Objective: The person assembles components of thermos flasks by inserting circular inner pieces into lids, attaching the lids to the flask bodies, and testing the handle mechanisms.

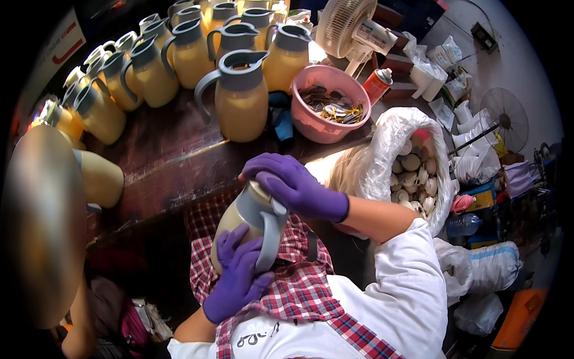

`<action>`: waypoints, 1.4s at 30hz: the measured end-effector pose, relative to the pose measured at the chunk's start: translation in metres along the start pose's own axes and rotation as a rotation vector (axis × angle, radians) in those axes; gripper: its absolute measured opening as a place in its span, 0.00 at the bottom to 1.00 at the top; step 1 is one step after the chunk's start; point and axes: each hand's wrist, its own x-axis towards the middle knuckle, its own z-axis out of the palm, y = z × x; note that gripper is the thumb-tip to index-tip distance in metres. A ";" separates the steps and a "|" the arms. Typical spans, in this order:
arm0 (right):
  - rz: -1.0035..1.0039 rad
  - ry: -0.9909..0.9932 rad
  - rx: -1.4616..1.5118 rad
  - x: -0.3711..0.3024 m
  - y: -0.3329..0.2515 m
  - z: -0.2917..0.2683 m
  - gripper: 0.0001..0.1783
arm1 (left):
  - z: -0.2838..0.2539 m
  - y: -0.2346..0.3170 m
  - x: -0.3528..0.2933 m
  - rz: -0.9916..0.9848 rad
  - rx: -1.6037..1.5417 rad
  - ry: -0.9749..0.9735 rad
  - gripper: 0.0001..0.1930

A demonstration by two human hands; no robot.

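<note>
In front of my apron I hold a tilted cream jug (231,218) with a grey collar and a grey-blue handle (272,239). My left hand (239,278), in a purple glove, is closed around the lower body beside the handle. My right hand (299,186), gloved alike, closes over the top of the jug. Under its palm shows part of a pale cream lid (259,194); the fingertips on the far side are partly hidden.
Several similar jugs (242,105) stand on the dark table (161,161). A pink bowl (323,128) holds small metal parts. At right is a plastic-lined sack (382,161) of round pale parts (412,173). A fan (344,27) stands behind. A large blurred shape (45,227) fills the left.
</note>
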 end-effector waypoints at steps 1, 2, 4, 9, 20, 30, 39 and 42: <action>0.042 -0.106 0.043 0.011 -0.006 -0.018 0.15 | -0.018 0.005 0.006 0.009 -0.004 0.005 0.19; 0.082 -0.003 0.177 0.016 0.007 -0.037 0.14 | -0.032 0.009 0.012 0.016 -0.014 0.005 0.18; 0.132 0.254 -0.275 0.045 0.052 -0.106 0.17 | -0.045 0.008 0.020 -0.083 -0.069 0.374 0.19; 0.586 -0.007 -1.230 0.039 0.177 -0.195 0.16 | -0.063 -0.054 0.047 -0.177 -0.222 0.679 0.26; 0.344 0.456 -0.613 -0.003 0.172 -0.244 0.15 | -0.062 -0.124 0.054 -0.207 -0.056 0.833 0.30; 0.412 0.175 0.766 0.031 0.018 -0.015 0.13 | 0.010 -0.066 0.047 -0.251 -1.580 0.278 0.37; -0.114 -0.156 0.562 0.042 0.022 0.084 0.14 | -0.024 -0.091 0.015 -0.363 -1.359 0.473 0.22; -0.006 -0.084 0.586 0.038 0.030 0.094 0.16 | -0.024 -0.100 0.003 -0.541 -1.369 0.556 0.15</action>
